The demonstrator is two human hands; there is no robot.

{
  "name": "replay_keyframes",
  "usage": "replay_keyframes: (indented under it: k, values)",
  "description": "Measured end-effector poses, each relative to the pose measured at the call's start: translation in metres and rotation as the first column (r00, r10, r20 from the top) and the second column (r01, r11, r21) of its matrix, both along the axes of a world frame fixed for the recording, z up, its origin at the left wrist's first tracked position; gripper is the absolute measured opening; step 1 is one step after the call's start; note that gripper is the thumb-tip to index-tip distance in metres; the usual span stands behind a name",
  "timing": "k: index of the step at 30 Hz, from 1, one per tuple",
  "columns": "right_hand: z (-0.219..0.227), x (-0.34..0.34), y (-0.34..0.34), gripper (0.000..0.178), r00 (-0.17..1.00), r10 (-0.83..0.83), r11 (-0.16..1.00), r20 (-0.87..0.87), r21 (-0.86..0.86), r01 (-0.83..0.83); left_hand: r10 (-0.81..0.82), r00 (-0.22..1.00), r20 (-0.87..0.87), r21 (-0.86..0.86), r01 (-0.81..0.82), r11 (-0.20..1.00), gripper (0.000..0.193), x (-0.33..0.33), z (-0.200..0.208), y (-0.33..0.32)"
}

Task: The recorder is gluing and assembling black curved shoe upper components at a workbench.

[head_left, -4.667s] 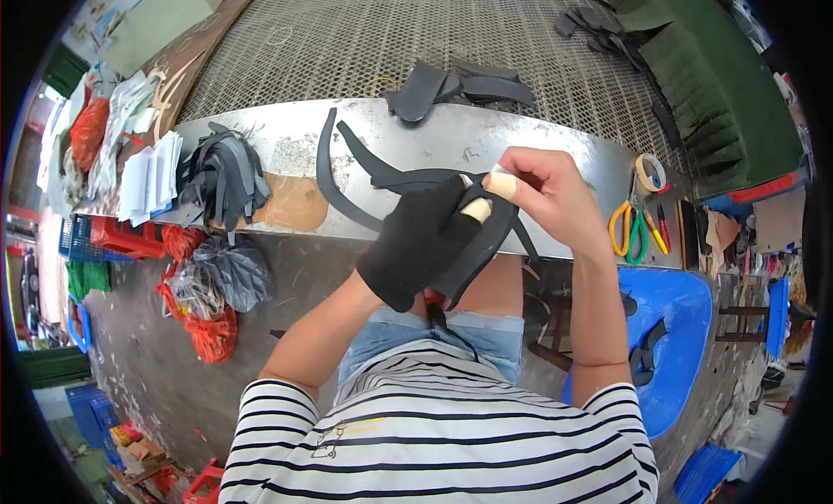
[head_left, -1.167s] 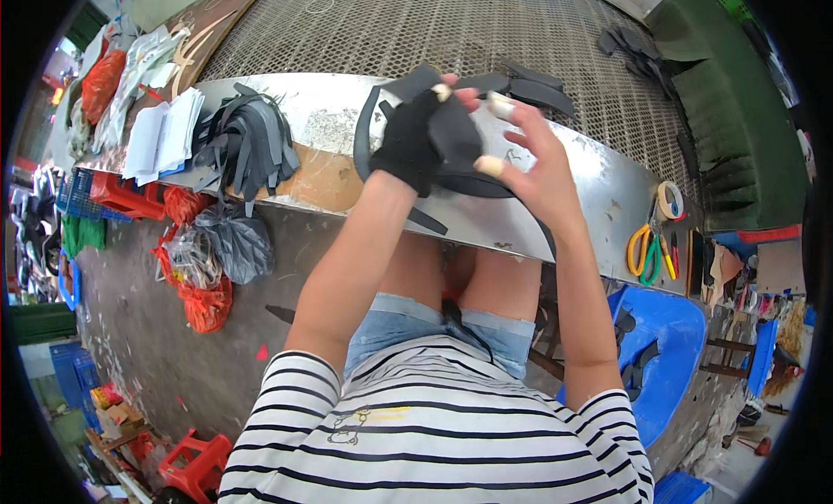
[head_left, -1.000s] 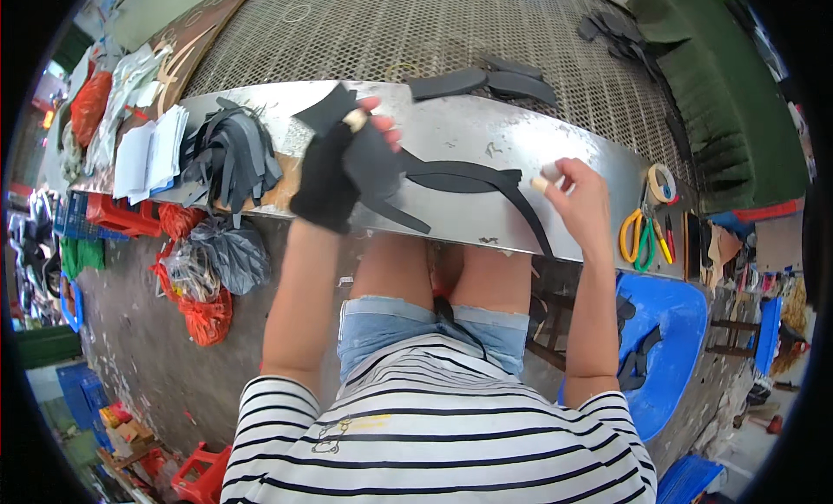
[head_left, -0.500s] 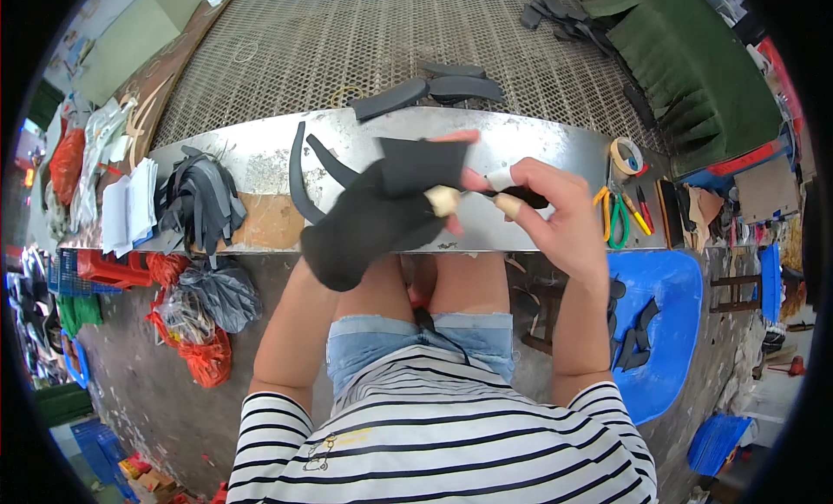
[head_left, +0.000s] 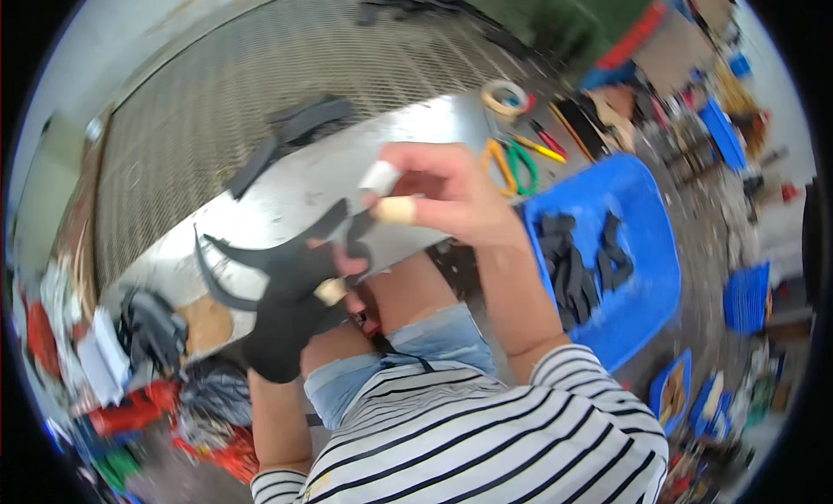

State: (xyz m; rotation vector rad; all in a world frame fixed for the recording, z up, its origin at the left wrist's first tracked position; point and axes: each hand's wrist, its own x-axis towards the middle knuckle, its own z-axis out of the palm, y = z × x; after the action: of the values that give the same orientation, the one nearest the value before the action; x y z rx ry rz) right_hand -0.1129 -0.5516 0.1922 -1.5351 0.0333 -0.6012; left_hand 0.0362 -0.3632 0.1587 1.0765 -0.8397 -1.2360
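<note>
Working near the slanting front edge of a metal benchtop (head_left: 312,174), a person handles a short dark strip (head_left: 357,233) between both hands. Bare metal stretches beyond them to the mesh surface (head_left: 191,105); orange- and green-handled scissors (head_left: 522,170) and a blue basin (head_left: 652,270) bound the right. The bare right hand (head_left: 447,191) arches from a bent wrist, its taped thumb and forefinger nearly closed at the strip's upper end. The black-gloved left hand (head_left: 299,300) curls just below, blur obscuring whether it grips.
</note>
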Motion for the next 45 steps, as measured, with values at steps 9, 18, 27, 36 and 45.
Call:
replay_keyframes:
  k: [9,18,27,36,45]
  values:
    - [0.007,0.002,0.009,0.032,0.994,-0.029,0.963,-0.109,-0.269,-0.001,0.010,0.991,-0.133,-0.111,-0.025,0.994,0.057,0.013,-0.026,-0.005]
    - [-0.026,0.000,-0.004,0.021,0.960,-0.275,0.960,0.049,0.058,0.272,0.113,0.989,-0.100,0.010,-0.112,0.994,0.070,0.005,-0.020,-0.008]
    - [-0.026,0.015,0.011,0.015,0.993,0.068,0.925,0.092,0.368,-0.098,0.265,0.811,-0.521,0.031,-0.292,0.956,0.039,0.021,-0.027,-0.009]
    - [-0.034,0.040,0.057,0.011,0.986,-0.063,0.898,-0.155,0.423,0.124,0.602,0.708,0.370,-0.252,-0.547,0.798,0.031,-0.003,-0.023,-0.016]
    - [-0.018,0.059,0.077,0.015,0.938,-0.333,0.885,-0.099,0.309,0.347,0.595,0.795,0.121,-0.053,-0.593,0.803,0.022,-0.022,-0.011,-0.009]
